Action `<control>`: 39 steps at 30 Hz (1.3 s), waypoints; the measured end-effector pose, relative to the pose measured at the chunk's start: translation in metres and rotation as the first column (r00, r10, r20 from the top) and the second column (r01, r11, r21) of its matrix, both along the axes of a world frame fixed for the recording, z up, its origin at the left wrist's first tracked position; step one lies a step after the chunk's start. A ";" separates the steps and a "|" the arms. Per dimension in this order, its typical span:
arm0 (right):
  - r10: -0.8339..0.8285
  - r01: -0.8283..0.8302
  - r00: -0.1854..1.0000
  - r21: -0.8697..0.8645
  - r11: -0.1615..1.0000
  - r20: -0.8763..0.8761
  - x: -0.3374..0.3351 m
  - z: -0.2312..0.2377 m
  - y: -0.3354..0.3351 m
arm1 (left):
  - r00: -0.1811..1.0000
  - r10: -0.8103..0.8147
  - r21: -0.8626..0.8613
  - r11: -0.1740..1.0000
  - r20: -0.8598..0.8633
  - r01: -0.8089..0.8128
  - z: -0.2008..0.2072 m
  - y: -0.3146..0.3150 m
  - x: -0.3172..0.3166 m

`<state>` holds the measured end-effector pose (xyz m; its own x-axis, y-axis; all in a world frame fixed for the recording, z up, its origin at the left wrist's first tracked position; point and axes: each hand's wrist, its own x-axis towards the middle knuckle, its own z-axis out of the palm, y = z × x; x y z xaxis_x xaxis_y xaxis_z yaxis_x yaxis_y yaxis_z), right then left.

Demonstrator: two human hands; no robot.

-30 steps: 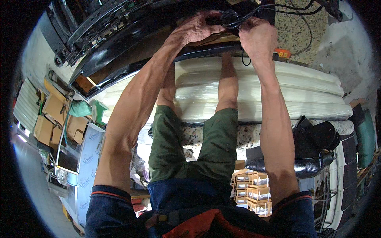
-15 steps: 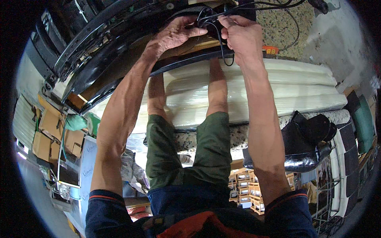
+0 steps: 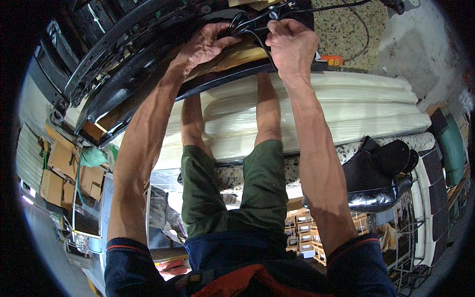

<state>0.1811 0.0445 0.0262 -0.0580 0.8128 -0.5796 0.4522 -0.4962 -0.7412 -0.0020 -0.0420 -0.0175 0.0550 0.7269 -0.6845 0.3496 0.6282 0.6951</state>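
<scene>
Black cables [image 3: 255, 24] bunch and loop at the top middle, over the edge of a long, black-covered curved piece [image 3: 123, 81] with a tan inner side. My left hand [image 3: 205, 45] is at the left of the bunch, thumb and fingers closing around the cables. On the other side, my right hand [image 3: 293, 47] is closed in a pinch at the cables, knuckles up. A thin black strand runs down from the bunch and passes behind this hand. The exact contact at its fingertips is hidden.
Cream, plastic-wrapped padding [image 3: 341, 101] lies across the middle, beneath the black piece. An orange block [image 3: 332, 60] sits right of my right hand. A shiny black padded item [image 3: 381, 173] lies at the right. Cardboard boxes [image 3: 59, 188] stand at the left, with a speckled floor patch [image 3: 356, 37] at the upper right.
Both hands have shifted slightly left, the cable bunch with them. The thin strand that hung in a loop below my right hand now runs behind it.
</scene>
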 end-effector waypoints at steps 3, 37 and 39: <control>0.084 -0.089 0.992 0.051 0.995 0.091 -0.003 0.006 0.002 | 0.917 0.204 0.066 0.969 0.344 -0.240 -0.009 -0.023 -0.002; 0.701 -0.846 0.527 0.378 0.377 0.481 -0.001 0.025 0.036 | 0.960 0.176 -0.044 0.984 0.216 -0.170 -0.006 -0.009 0.007; 0.707 -0.855 0.518 0.326 0.404 0.481 -0.004 0.028 0.036 | 0.959 0.164 -0.011 0.986 0.231 -0.166 -0.007 -0.007 0.006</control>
<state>0.1775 0.0802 0.0545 -0.7461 0.6232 -0.2345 0.6312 0.5497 -0.5472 0.0038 -0.0491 -0.0243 0.0891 0.7451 -0.6609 0.0713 0.6571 0.7504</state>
